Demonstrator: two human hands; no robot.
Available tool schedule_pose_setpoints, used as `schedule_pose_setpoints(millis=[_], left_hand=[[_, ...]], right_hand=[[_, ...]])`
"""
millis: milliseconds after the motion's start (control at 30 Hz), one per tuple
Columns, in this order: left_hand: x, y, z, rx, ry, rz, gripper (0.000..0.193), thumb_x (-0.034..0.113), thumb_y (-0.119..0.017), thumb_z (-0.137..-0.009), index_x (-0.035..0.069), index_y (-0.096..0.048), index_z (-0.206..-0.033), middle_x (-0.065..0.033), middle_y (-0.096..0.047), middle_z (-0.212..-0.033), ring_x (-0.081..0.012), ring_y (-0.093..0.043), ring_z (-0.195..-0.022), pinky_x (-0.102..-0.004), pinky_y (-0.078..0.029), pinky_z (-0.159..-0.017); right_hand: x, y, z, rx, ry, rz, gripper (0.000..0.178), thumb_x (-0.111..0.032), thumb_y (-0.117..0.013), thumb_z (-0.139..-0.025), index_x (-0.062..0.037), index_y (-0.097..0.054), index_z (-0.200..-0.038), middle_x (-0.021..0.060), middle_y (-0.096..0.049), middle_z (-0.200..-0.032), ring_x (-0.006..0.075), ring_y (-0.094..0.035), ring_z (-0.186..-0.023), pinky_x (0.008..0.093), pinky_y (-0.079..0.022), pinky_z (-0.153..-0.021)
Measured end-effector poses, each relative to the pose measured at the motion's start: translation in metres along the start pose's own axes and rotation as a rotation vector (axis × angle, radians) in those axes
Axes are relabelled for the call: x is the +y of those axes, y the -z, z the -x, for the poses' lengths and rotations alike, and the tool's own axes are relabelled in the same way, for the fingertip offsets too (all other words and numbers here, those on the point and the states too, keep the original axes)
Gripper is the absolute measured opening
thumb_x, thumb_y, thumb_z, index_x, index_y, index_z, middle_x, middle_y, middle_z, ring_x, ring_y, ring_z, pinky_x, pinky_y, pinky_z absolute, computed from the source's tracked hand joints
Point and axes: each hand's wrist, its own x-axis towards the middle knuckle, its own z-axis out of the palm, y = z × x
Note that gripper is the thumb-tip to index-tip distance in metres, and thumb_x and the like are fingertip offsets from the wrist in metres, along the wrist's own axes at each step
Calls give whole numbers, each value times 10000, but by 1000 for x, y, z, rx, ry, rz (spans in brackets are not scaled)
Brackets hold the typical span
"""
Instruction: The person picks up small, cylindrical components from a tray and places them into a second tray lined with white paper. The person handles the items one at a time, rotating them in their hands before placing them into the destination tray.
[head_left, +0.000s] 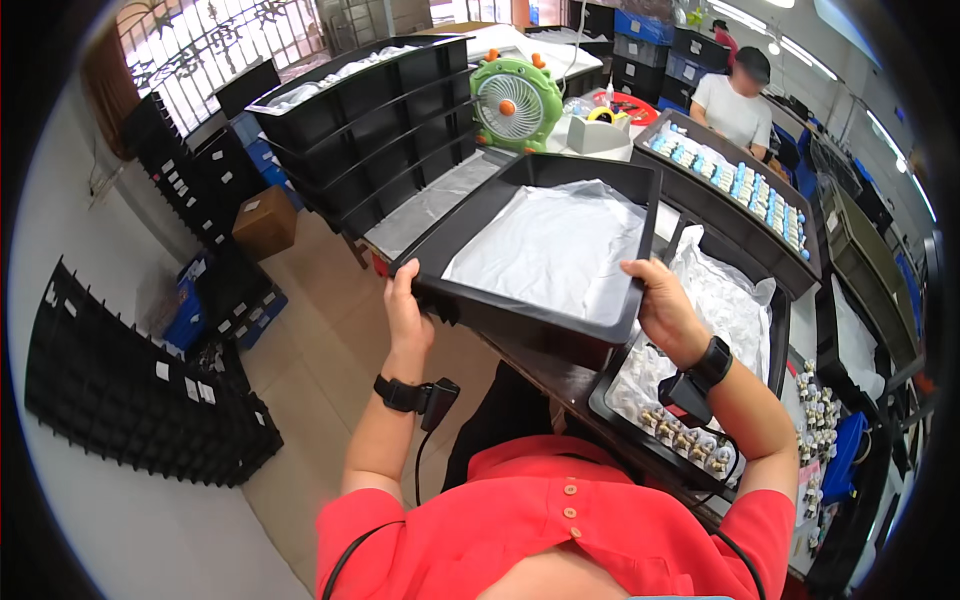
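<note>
Between my two hands is a black plastic tray (530,319), lined with a crumpled white sheet (560,245). My left hand (408,308) grips its near left corner, thumb on the rim. At the near right corner my right hand (664,305) closes over the rim, fingers partly hidden by the wall. Right of and partly beneath this tray lies another black tray (783,330), holding white wrapping (715,290) and a row of small white and gold pieces (690,440) along its near end.
A tall stack of black crates (375,140) stands at the back left, beside a green fan (517,103). Farther right, a tray (810,262) carries rows of white and blue pieces, with a seated person (735,108) behind it. Stacked black trays (130,390) lean by the left wall.
</note>
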Motion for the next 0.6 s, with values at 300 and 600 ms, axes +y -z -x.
schedule_pose_setpoints(millis=[300, 600], left_hand=[[-24, 33, -15, 62, -8, -176, 343, 71, -565, -807, -17, -519, -1135, -85, -554, -1082, -178, -510, -1027, -306, -382, -937], [4, 22, 8, -43, -772, -1053, 455, 33, -602, -804, 39, -480, -1243, -153, -362, -1366, -274, -384, -1256, -414, -266, -1067]], right_hand=[[0, 23, 26, -134, -291, 33, 309, -52, -604, -838, -4, -514, -1130, 29, -570, -987, 118, -517, -961, 275, -406, -841], [-26, -18, -26, -594, 30, 1204, 332, -136, -606, -833, 23, -574, -1123, 145, -620, -1074, 224, -609, -972, 322, -479, -851]])
